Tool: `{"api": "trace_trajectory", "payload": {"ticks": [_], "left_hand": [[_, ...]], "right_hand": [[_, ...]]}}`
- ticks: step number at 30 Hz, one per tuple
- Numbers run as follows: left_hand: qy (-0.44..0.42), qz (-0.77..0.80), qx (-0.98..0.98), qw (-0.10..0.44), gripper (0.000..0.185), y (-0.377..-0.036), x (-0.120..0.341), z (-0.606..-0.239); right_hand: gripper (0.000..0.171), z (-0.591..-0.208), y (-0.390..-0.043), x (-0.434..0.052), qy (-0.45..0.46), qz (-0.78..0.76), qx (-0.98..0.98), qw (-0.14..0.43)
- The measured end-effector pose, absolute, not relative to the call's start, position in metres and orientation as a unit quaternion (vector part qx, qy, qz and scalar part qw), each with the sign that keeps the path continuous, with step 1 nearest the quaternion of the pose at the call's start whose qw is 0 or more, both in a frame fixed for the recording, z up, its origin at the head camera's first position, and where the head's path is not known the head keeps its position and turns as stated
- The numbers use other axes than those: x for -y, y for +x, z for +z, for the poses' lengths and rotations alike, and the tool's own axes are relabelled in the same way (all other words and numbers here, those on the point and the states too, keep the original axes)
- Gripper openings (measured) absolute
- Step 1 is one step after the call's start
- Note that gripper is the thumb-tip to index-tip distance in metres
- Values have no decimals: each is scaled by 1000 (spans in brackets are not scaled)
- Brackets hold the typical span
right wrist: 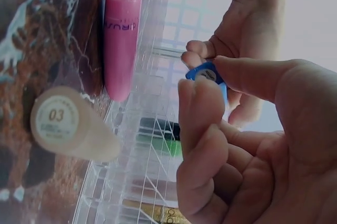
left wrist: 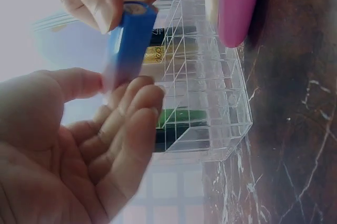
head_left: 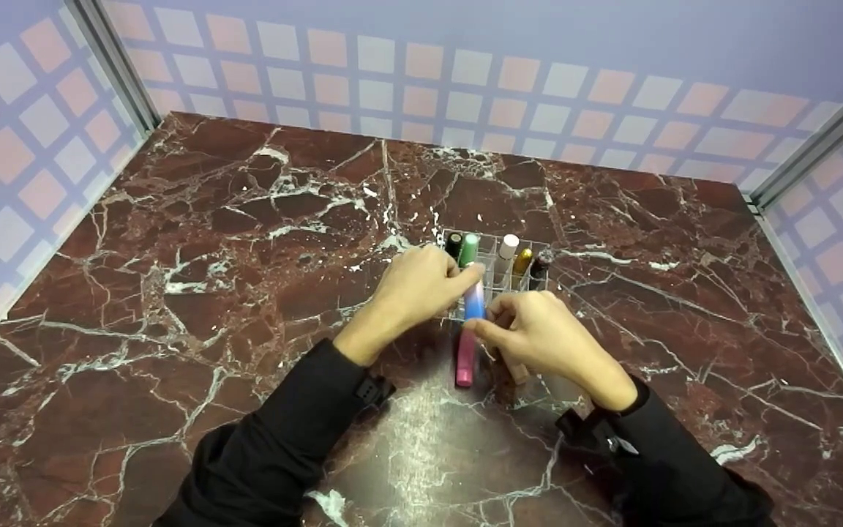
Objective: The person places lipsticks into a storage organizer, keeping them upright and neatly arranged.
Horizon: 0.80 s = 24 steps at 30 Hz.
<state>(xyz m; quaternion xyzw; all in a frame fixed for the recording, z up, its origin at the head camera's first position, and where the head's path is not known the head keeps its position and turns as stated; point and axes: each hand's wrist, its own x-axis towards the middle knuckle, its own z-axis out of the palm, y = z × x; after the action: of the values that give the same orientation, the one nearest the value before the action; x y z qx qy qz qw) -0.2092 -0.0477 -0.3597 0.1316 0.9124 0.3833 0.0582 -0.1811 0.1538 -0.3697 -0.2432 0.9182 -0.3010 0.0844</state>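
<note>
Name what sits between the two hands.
A blue tube spans between left hand and right hand, each pinching one end; the head view shows it.

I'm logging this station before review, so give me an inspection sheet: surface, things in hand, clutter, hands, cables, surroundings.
Surface: dark red marble-patterned table with white veins.
Things in hand: blue-to-pale gradient tube, held between both hands above a clear gridded organizer.
Clutter: pink tube and beige tube marked 03 lying beside the organizer; green tube, black, white, gold and dark tubes standing in its cells.
Hands: left hand touches the gradient tube's far end; right hand pinches its near end.
Cables: nothing seen.
Surroundings: walls with a pink and white checked pattern, metal corner posts; black sleeves.
</note>
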Motion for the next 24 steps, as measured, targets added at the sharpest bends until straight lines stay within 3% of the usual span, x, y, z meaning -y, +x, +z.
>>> {"api": "trace_trajectory", "payload": {"ticks": [6,12,24], "left_hand": [[184,449,-873,36,28,-211,45,-361],[199,481,-853,37,20,-212,41,-363],[168,553,-815,32,30,-211,38,-368]], "right_hand": [[30,-371,-188,-160,-210,-350,-911,53],[33,-373,-194,-163,-193,-364,-911,28],[35,-373,-197,-161,-180,-351,-919,1]]}}
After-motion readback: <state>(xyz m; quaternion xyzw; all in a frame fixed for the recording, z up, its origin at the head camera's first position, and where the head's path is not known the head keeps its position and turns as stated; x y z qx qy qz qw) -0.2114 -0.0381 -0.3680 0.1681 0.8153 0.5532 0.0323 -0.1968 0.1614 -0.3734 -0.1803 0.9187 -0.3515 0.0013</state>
